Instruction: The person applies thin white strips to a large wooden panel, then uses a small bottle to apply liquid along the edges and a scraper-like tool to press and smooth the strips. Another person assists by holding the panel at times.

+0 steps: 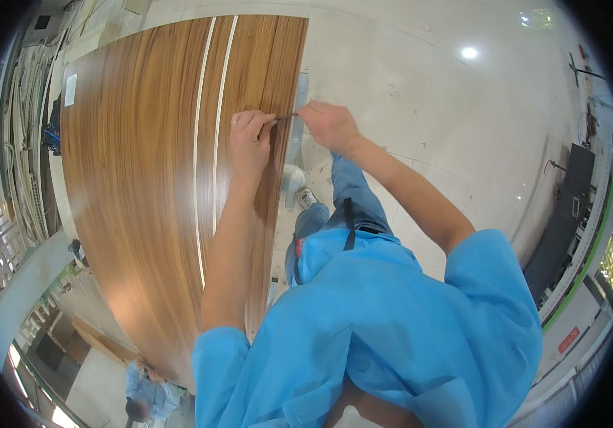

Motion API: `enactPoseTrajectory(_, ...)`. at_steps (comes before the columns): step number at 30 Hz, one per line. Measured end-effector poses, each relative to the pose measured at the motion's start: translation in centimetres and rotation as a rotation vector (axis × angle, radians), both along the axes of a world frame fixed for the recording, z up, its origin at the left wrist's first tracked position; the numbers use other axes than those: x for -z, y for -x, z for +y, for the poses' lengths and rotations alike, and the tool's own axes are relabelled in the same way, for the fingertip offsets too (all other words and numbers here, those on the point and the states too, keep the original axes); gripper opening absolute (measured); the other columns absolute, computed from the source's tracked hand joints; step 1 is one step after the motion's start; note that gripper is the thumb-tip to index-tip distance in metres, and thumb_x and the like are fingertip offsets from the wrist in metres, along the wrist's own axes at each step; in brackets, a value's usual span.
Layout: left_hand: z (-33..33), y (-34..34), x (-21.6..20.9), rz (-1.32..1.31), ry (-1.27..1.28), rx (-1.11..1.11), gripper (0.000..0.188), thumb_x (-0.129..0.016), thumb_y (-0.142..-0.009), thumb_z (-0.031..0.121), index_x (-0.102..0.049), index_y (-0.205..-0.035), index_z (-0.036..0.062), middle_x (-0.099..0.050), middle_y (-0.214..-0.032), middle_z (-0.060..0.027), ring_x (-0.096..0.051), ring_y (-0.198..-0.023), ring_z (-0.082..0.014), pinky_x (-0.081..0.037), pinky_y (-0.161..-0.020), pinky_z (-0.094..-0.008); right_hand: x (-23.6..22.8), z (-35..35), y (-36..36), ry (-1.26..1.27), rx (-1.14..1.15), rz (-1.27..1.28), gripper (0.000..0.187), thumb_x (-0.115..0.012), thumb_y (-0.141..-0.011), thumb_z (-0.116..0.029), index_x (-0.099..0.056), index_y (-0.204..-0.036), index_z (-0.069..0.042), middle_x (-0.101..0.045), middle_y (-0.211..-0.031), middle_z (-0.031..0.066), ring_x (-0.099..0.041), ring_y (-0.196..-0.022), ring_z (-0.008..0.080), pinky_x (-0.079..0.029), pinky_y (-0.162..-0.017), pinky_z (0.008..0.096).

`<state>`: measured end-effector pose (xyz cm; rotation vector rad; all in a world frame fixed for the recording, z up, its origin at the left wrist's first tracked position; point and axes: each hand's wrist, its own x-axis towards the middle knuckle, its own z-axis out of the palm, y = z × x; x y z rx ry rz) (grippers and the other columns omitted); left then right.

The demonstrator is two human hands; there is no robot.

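Note:
A large wood-grain panel (142, 157), possibly a door, lies flat on my left, with two pale strips (201, 135) running along its length. Over its right edge my two hands come close together. My left hand (251, 143) is closed in a pinch above the panel. My right hand (330, 127) pinches too, just beyond the edge. Between the fingertips stretches a thin dark strip or rod (285, 116), too small to name surely. Each hand seems to grip one end of it.
Under the panel's edge shows a pale support (294, 153). Another person (151, 392) in blue is beyond the panel's lower left end. Long boards and strips (28, 114) stand along the left side. Dark and white equipment (570, 192) lines the right of the pale floor (421, 85).

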<state>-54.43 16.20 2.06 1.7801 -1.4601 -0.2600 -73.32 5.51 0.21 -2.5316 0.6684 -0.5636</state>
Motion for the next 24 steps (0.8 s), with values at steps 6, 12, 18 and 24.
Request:
enactPoseTrajectory(6,11.3,0.9,0.8,-0.019,-0.025,0.003,0.015,-0.076,-0.082,-0.002,-0.075,-0.095,0.0060,-0.070,-0.094,-0.0097,-0.063,-0.094,-0.0322,-0.050,-0.084,-0.0419,-0.2,10.9,1.5,-0.036,-0.021,0.019,0.015,-0.063,-0.082,-0.006,-0.062,-0.097,-0.007,-0.061,-0.084,0.0089,-0.067,-0.079,0.0291,-0.057,-0.063,0.0403)
enactPoseTrajectory(12,23.3,2.8,-1.7,0.002,-0.148,0.042,0.016,-0.073,-0.083,-0.004,-0.074,-0.097,0.0060,-0.070,-0.095,-0.0106,-0.064,-0.094,-0.0322,-0.051,-0.083,-0.0417,-1.2,21.9,3.7,-0.194,-0.182,0.027,0.018,-0.062,-0.086,-0.009,-0.067,-0.103,-0.010,-0.060,-0.084,0.0084,-0.067,-0.079,0.0289,-0.056,-0.062,0.0425)
enactPoseTrajectory(18,17.6,1.4,-2.4,-0.113,-0.202,0.035,0.012,-0.069,-0.087,-0.003,-0.072,-0.095,0.0055,-0.070,-0.097,-0.0121,-0.065,-0.096,-0.0339,-0.053,-0.083,-0.0426,0.1,15.8,2.1,0.049,-0.108,0.059,0.021,-0.059,-0.089,-0.011,-0.069,-0.107,-0.012,-0.069,-0.093,0.0069,-0.072,-0.086,0.0270,-0.059,-0.065,0.0407)
enactPoseTrajectory(24,9.5,0.2,0.1,-0.053,-0.031,-0.001,0.009,-0.073,-0.087,0.004,-0.075,-0.096,0.0039,-0.070,-0.095,-0.0118,-0.065,-0.096,-0.0329,-0.051,-0.085,-0.0416,1.3,9.2,0.6,0.179,0.015,0.052,0.014,-0.060,-0.092,-0.011,-0.067,-0.104,-0.011,-0.064,-0.083,0.0058,-0.068,-0.076,0.0271,-0.056,-0.059,0.0388)
